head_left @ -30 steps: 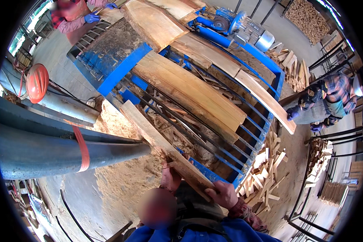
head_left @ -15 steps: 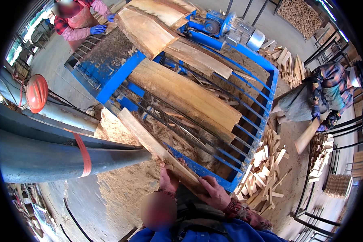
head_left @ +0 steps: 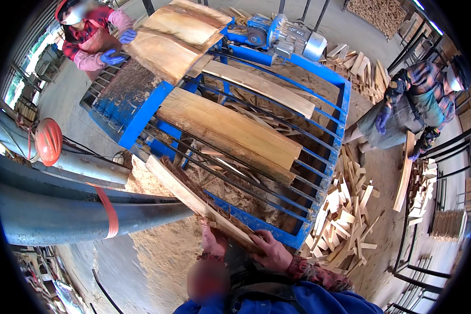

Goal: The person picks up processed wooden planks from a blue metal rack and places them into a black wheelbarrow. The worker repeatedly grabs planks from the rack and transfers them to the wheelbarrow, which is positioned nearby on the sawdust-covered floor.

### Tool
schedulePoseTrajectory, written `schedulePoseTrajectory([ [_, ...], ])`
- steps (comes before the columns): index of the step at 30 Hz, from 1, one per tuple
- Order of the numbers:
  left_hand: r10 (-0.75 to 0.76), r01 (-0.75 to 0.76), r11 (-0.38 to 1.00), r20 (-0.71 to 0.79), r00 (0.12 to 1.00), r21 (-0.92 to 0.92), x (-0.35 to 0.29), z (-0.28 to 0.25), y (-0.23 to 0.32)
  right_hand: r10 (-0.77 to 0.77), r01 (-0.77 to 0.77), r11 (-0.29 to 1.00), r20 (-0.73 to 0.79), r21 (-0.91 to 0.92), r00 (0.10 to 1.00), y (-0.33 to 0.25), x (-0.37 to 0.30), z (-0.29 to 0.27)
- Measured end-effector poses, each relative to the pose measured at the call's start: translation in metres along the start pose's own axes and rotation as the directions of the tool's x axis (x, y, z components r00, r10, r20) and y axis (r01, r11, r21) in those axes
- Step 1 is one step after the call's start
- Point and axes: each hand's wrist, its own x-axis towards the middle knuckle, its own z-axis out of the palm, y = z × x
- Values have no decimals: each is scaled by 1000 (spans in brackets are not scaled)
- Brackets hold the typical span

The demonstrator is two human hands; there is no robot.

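A long wooden board with a strip of bark [head_left: 186,194] slants from the blue machine's near left corner down to me. Its near part is in both my hands. My left hand [head_left: 214,239] is closed around it from the left and below. My right hand [head_left: 273,251] grips the near end, thumb and fingers over the edge. Beyond it, a wide sawn plank [head_left: 227,137] lies on the bars of the blue machine frame [head_left: 345,99]. A narrower board [head_left: 259,88] rests on the far bars. Rough slabs [head_left: 172,44] are stacked at the machine's far left end.
A co-worker [head_left: 97,42] with blue gloves stands at the far left. Another person [head_left: 424,104] on the right holds a board [head_left: 404,172]. Cut offcuts [head_left: 345,209] are heaped beside the frame. A large grey pipe [head_left: 78,204] and an orange helmet [head_left: 48,141] are at left.
My board has rolled, so its bark side now shows. The narrow board on the far bars has slid right. The person on the right has swung their board upright, freeing one hand.
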Motion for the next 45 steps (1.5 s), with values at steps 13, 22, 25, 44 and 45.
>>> schedulePoseTrajectory([
  [13, 28, -30, 999, -122, 992, -13, -9, -25, -6, -10, 9, 1000, 45, 21, 999, 6, -11, 12],
  [22, 80, -78, 984, -4, 997, 158, -21, -29, 5, -69, 74, 995, -76, 69, 995, 22, -34, 40],
  [25, 26, -57, 968, 129, 991, 245, -25, -2, 13, -58, 78, 992, -187, 98, 981, 23, -38, 54],
  [44, -512, 137, 777, 490, 706, 615, -57, -8, 15, 505, -230, 855, -643, 466, 575, -68, -84, 181],
  [45, -527, 119, 765, 509, 681, 633, -61, -10, 12, 467, -203, 880, -711, 429, 526, -67, -89, 190],
])
